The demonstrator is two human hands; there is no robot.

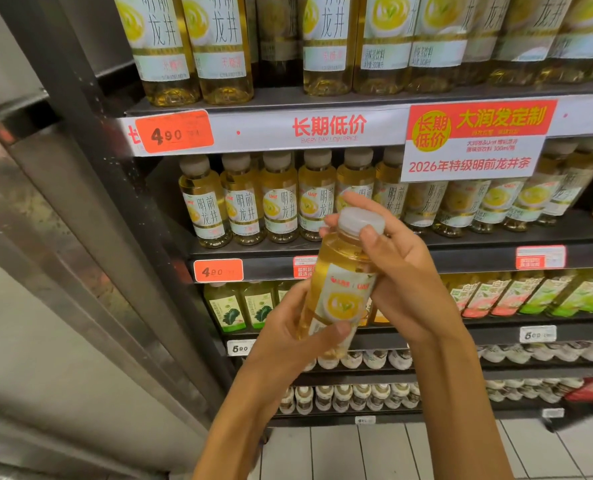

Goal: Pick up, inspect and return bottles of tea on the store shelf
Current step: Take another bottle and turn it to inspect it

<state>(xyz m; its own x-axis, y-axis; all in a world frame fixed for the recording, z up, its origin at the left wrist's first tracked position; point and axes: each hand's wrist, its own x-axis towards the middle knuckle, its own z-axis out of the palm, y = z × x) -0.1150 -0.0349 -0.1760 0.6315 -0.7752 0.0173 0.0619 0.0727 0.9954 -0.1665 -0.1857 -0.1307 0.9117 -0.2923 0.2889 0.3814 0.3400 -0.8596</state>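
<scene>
I hold a bottle of yellow tea (340, 282) with a white cap and a white-and-yellow label in front of the shelves, tilted a little to the right. My left hand (288, 337) grips its lower body from the left, thumb across the label's bottom. My right hand (399, 271) holds its neck and shoulder from the right, thumb just under the cap. Behind it, a row of the same tea bottles (246, 199) stands on the middle shelf (478, 242). More of them (218, 46) fill the shelf above.
Orange 4.90 price tags (175, 131) and a red-and-white promotion sign (475, 140) hang on the shelf edges. Lower shelves carry green-labelled drinks (239, 308) and small white-capped bottles (350, 396). A dark metal upright (90, 140) and a grey wall lie left. White floor tiles (357, 452) show below.
</scene>
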